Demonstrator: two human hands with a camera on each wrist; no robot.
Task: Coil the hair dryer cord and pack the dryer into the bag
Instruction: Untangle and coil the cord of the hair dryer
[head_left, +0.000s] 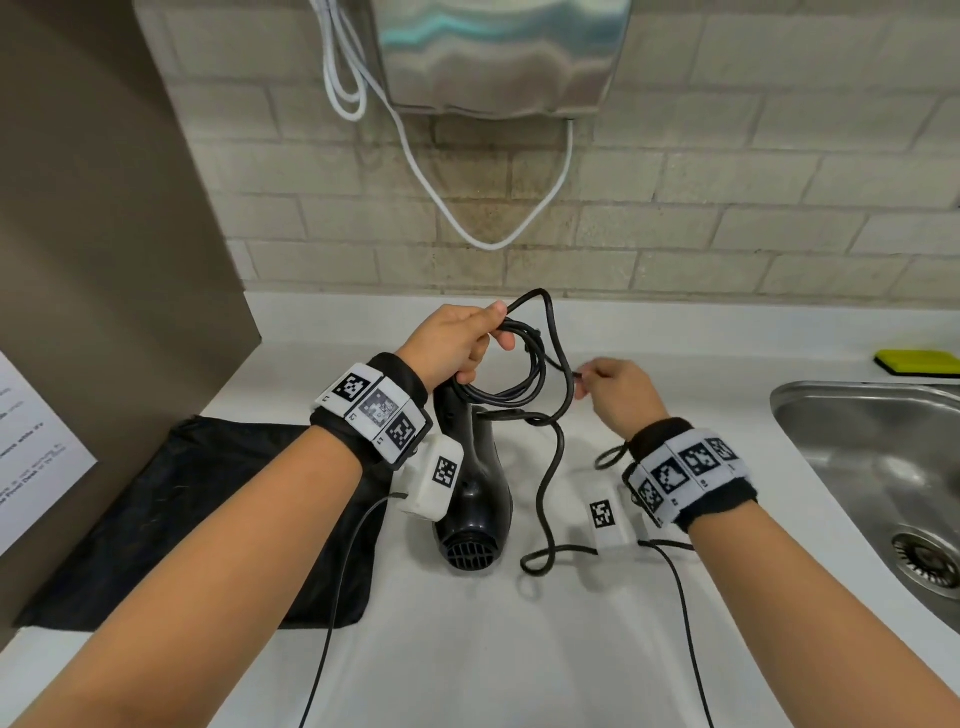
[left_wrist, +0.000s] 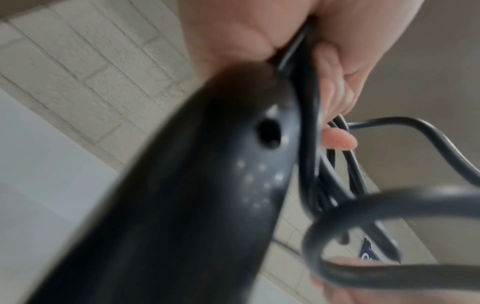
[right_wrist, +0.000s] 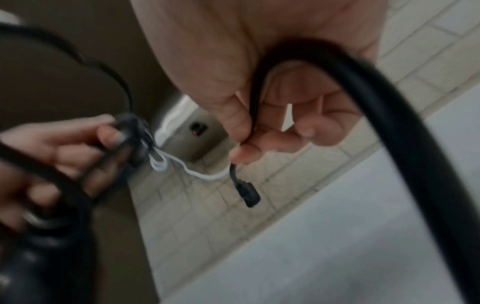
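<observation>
Several loops of the black cord (head_left: 519, 364) are gripped in the curled fingers of the left hand (head_left: 452, 343), together with the handle of the dryer (head_left: 475, 499), which hangs below that hand over the counter (head_left: 519, 649). The cord's free end is pinched between thumb and forefinger of the right hand (head_left: 618, 395), just short of the plug (right_wrist: 246, 195). Slack trails between the hands. The bag (head_left: 171, 525) lies flat beneath the left forearm.

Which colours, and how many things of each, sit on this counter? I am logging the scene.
Black: 3, hair dryer, cord, bag
Yellow-green: 1, sponge
Total: 4
</observation>
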